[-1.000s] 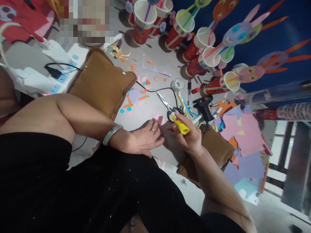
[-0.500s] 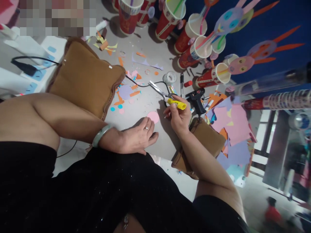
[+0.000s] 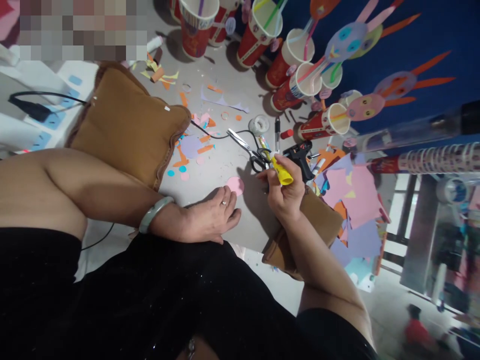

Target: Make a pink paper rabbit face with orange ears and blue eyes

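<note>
A pink paper circle (image 3: 235,186) lies on the grey table just beyond my left hand (image 3: 210,215). That hand rests palm down with its fingers stretched out, fingertips at the circle's near edge and the thumb apart. Between the thumb and fingers of my right hand (image 3: 287,192) is a yellow glue stick (image 3: 284,172), tilted and held above the table to the right of the circle. Scissors (image 3: 247,148) with dark handles lie just past my right hand. Beside them is a black glue gun (image 3: 301,157).
Decorated paper cups (image 3: 259,32) with straws stand along the back. A brown cushion (image 3: 127,125) lies at left, a smaller brown cushion (image 3: 318,212) under my right forearm. Paper scraps (image 3: 193,146), a tape roll (image 3: 259,124), a black cable (image 3: 213,134) and coloured sheets (image 3: 362,195) surround the work area.
My right hand has shifted a little right and towards me, turning the glue stick from nearly level to steeply tilted. My left hand keeps its place by the pink circle. The view moved slightly.
</note>
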`<state>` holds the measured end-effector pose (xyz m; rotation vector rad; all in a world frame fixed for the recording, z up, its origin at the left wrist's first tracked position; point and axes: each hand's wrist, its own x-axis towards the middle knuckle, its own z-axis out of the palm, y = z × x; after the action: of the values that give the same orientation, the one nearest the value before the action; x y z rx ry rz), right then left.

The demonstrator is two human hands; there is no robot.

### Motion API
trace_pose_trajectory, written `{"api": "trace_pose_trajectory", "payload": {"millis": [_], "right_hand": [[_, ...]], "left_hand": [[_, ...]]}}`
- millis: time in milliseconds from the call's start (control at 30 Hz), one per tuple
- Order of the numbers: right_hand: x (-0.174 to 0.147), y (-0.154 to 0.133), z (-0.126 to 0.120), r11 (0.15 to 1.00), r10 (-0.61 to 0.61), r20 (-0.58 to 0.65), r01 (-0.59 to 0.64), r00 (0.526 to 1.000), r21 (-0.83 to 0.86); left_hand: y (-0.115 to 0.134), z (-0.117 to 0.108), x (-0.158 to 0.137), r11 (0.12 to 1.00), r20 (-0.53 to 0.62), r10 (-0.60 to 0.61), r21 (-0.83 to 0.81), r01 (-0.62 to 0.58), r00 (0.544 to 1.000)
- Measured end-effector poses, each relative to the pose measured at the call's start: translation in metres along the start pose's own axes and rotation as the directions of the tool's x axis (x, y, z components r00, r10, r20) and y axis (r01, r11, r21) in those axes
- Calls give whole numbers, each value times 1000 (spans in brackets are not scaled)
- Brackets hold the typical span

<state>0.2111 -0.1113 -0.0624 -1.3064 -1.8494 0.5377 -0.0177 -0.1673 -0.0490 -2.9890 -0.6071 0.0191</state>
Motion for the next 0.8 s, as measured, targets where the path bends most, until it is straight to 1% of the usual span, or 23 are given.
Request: {"api": "trace_pose_trajectory", "payload": {"millis": [100, 133, 233, 367, 467, 533, 600, 700, 800], "right_hand": [[25, 11, -4, 978, -53, 57, 63, 997, -197], [36, 16, -4, 960, -85, 55, 97, 995, -261], [69, 29, 1, 893, -139, 124, 178, 983, -414], [100, 43, 13, 813, -139, 237, 247, 962, -527], [110, 43, 19, 780, -118, 290, 269, 950, -564], [108, 36, 16, 774, -118, 298, 276, 947, -570], [97, 23, 10, 775, -143, 293, 291, 945, -562], [67, -1, -6, 790, -197, 294, 329, 935, -518], [31, -19, -19, 784, -174, 364, 352, 915, -512]], "left_hand": [[2, 2, 1, 1000, 1, -20, -3, 20, 1000], [3, 2, 1, 1000, 0, -25, 2, 25, 1000], [3, 2, 0, 1000, 8, -15, 21, 15, 1000], [0, -1, -1, 999, 17, 15, 33, -15, 1000], [-1, -1, -2, 1000, 9, 17, 24, -17, 1000], [-1, 0, -1, 1000, 8, 12, 13, -13, 1000], [0, 1, -1, 1000, 1, 9, 13, -9, 1000], [1, 4, -2, 999, -37, 10, 34, -9, 999], [3, 6, -1, 998, -53, 6, 58, -3, 999]]}}
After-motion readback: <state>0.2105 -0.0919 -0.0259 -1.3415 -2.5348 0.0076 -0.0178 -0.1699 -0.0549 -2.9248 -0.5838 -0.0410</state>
